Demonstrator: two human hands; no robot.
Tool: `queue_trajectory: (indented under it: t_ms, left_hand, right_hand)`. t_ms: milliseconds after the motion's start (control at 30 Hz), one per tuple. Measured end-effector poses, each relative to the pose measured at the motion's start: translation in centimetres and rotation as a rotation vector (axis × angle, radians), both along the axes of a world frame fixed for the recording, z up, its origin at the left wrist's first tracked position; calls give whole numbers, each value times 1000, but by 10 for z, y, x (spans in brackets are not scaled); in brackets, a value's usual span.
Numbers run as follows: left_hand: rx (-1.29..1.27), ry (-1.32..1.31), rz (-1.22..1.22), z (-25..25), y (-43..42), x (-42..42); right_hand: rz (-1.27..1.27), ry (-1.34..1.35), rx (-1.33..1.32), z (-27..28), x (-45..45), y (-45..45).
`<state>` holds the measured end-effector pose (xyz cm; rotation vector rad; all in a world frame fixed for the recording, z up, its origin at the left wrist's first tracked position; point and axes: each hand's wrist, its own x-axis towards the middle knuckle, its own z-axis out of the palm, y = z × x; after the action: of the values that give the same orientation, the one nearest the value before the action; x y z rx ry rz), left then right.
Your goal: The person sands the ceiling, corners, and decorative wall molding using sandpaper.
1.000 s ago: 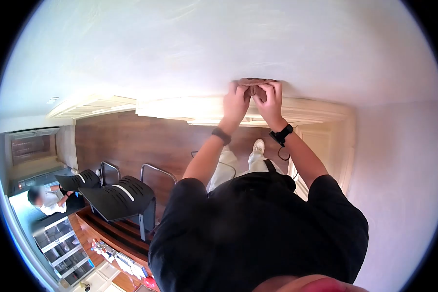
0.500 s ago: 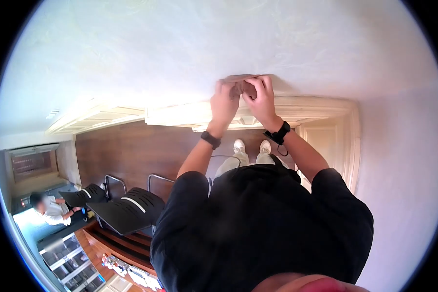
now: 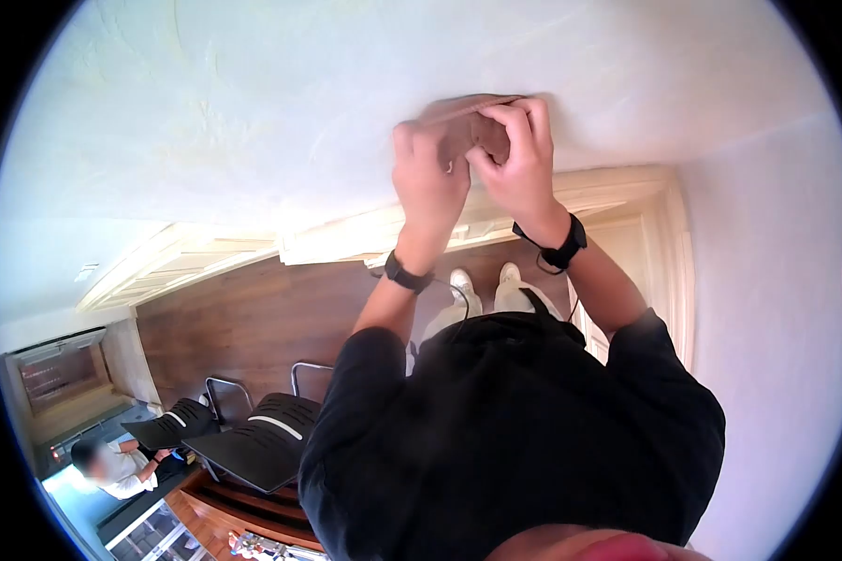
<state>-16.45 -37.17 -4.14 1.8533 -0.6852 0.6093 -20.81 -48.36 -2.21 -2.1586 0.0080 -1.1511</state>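
A brown cloth (image 3: 463, 131) lies bunched against the pale wall surface (image 3: 327, 103), above the cream moulding (image 3: 346, 236). My left hand (image 3: 430, 182) grips the cloth's left part, its fingers slightly blurred. On the right side, my right hand (image 3: 522, 159) has its fingers curled over the same cloth and pressed near the surface. Both thumbs point inward, close together. A black band is on each wrist.
Two black chairs (image 3: 257, 444) with metal frames stand at lower left on the wooden floor (image 3: 225, 323). Beyond them a person in a white top (image 3: 126, 469) sits by a counter. A panelled door (image 3: 627, 257) is at right.
Both hands have moved upward in view with the cloth, farther from the moulding, after a slight shift left. The view has tilted, and the chairs and seated person appear lower.
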Motion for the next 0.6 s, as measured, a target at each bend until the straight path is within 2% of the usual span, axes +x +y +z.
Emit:
queue_trajectory:
  t_ms: [300, 400, 500, 600]
  left_hand:
    - [188, 231, 40, -67, 26, -6]
    - [207, 290, 50, -71, 32, -6]
    - [72, 179, 6, -63, 28, -6]
    - [-35, 145, -13, -26, 16, -9]
  right_hand:
    - [6, 134, 5, -86, 3, 23]
    - [29, 143, 7, -86, 2, 29]
    - [64, 148, 40, -73, -2, 24]
    - [82, 49, 66, -45, -1, 15]
